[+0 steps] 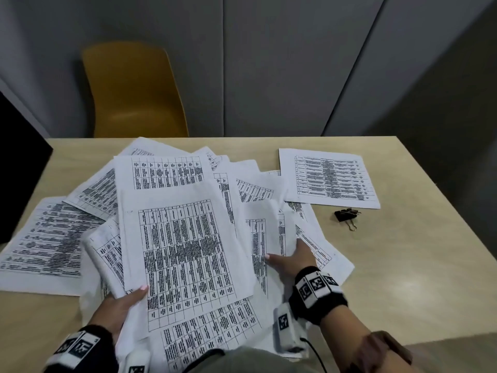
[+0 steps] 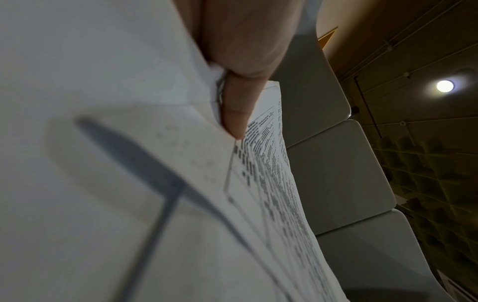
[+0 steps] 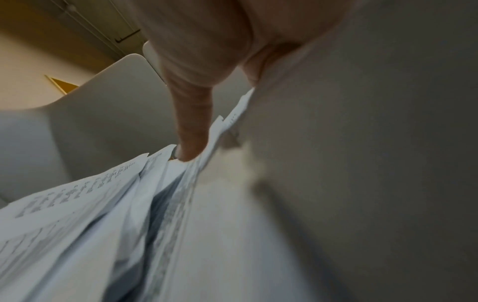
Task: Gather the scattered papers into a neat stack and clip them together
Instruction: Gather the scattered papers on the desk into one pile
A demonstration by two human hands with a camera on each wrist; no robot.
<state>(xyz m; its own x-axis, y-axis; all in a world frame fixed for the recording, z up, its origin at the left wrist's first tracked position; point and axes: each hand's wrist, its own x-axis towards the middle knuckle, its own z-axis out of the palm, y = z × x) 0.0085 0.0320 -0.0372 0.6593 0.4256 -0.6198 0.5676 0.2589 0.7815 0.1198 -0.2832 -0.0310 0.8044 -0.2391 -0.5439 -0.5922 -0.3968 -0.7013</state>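
Table (image 1: 403,265) papers (image 1: 183,251) lie lengthwise away, fanned.

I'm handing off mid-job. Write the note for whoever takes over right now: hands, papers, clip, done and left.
Left hand: grips the near edge of the loose pile of papers, thumb on top.
Right hand: holds the pile's right side, thumb on top.
One single sheet lies apart at the far right of the table; more sheets fan out left.
Binder clip lies untouched beside it.
Done: gathering begun.
Left: collect strays, square the stack, clip.
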